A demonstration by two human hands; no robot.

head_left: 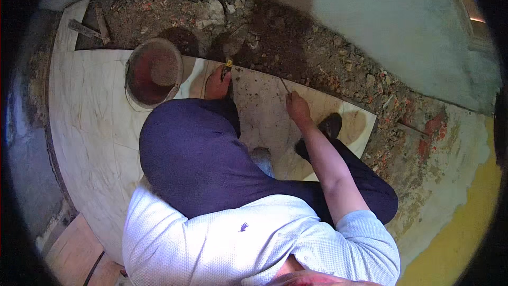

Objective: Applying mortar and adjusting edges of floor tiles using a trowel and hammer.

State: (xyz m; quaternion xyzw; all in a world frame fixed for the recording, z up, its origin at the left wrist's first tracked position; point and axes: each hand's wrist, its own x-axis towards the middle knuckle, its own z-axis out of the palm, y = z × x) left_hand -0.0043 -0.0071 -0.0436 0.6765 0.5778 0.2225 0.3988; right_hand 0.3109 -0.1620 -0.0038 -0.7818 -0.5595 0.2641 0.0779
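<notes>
My left hand [217, 83] is closed at the edge of the tiles, beside my bent knee. It grips a trowel [229, 64] with a dark and yellow handle; the greyish blade is dim against the soil. Farther right, my right hand [298, 108] is wrapped round a thin rod [284, 85], whose far end reaches the tile edge. What kind of rod it is I cannot make out. Between my hands lies a dusty tile [259, 103] with crumbs of dirt on it.
A round reddish-brown basin [154, 71] stands on pale marbled tiles [87, 100] at left. Beyond the tile edge runs a strip of soil and rubble [338, 66], bounded by a plastered wall [381, 16]. Wood pieces [100, 25] lie far left. My shoe [330, 125] rests near my right hand.
</notes>
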